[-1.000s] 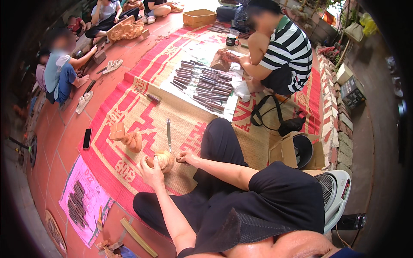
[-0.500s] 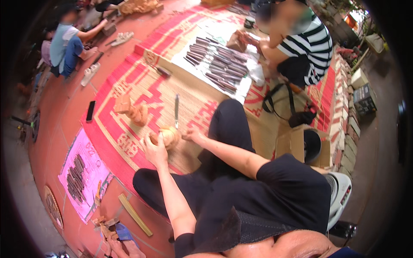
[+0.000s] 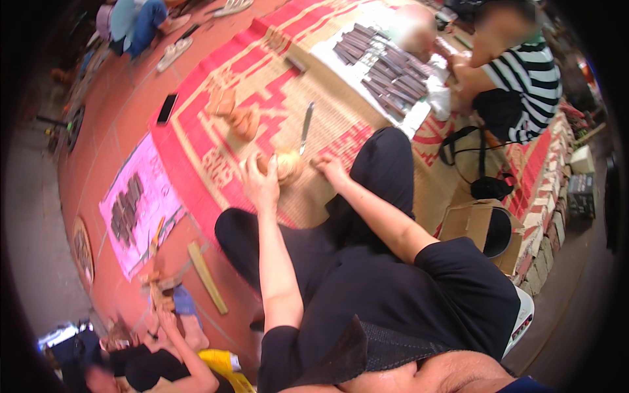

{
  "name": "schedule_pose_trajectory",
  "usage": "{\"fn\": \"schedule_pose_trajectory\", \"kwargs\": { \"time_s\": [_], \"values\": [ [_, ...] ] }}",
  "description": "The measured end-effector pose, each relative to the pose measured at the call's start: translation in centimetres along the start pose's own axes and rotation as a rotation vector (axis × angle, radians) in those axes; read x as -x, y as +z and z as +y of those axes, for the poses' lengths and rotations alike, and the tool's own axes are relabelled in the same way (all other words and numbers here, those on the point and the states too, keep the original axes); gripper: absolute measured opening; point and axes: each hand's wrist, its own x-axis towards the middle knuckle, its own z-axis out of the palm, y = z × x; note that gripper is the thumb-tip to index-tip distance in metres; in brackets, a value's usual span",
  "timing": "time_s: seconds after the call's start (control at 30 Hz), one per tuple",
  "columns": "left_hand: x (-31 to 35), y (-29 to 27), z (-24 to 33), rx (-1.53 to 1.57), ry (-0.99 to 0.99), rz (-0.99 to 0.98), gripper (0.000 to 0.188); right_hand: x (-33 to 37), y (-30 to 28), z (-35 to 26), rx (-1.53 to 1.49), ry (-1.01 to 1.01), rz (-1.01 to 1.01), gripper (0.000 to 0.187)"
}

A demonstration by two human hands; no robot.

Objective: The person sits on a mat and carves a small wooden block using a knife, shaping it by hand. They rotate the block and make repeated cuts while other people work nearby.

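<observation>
My left hand point(image 3: 261, 185) is wrapped round a pale, rounded piece of carved wood point(image 3: 287, 166), held low over the mat before my crossed legs. To the right of that piece, my right hand point(image 3: 333, 171) is closed, its fingertips pinching something small and dark that I cannot make out. A slim tool with a metal blade point(image 3: 306, 128) lies on the mat just beyond the pale wood. Farther left rest two reddish-brown carved wood pieces, a blocky one point(image 3: 223, 101) and a rounder one point(image 3: 243, 123).
Rows of dark-handled tools point(image 3: 386, 69) lie on a white sheet, by a person in a striped shirt point(image 3: 527, 78). A phone point(image 3: 167, 109), a pink sheet with dark tools point(image 3: 128, 209) and a wooden strip point(image 3: 207, 277) are leftward. At right stands a cardboard box point(image 3: 465, 219).
The view has turned, so the scene sits farther right, and another worker shows at lower left. My left hand still holds the pale wood; my right hand is slightly farther from it.
</observation>
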Motion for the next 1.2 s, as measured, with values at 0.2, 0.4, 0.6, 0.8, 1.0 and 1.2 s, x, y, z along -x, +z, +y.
{"fn": "schedule_pose_trajectory", "kwargs": {
  "time_s": [0.2,0.4,0.6,0.8,1.0,1.2],
  "values": [
    [1.9,-1.5,-2.0,0.136,-0.059,0.009,0.045,1.1,1.0,-3.5,-0.241,-0.011,-0.009,0.01],
    [3.7,-1.8,-2.3,0.293,-0.053,0.082,0.056,2.2,4.2,-3.9,-0.238,-0.072,-0.14,0.008],
    [3.7,-2.0,-2.9,0.314,-0.059,0.09,0.055,4.5,7.1,-7.0,0.337,-0.569,0.001,0.015],
    [3.2,-1.2,-1.8,0.226,-0.024,0.068,0.052,3.4,8.5,-6.6,0.087,-0.418,-0.181,0.019],
    [1.3,-0.9,-0.5,0.143,-0.04,-0.043,0.051,-1.6,5.7,-6.9,-0.14,-0.124,-0.196,0.016],
    [0.9,-0.9,0.0,0.132,-0.041,-0.085,0.044,0.3,7.2,-5.0,-0.405,-0.19,-0.303,0.017]
  ]
}}
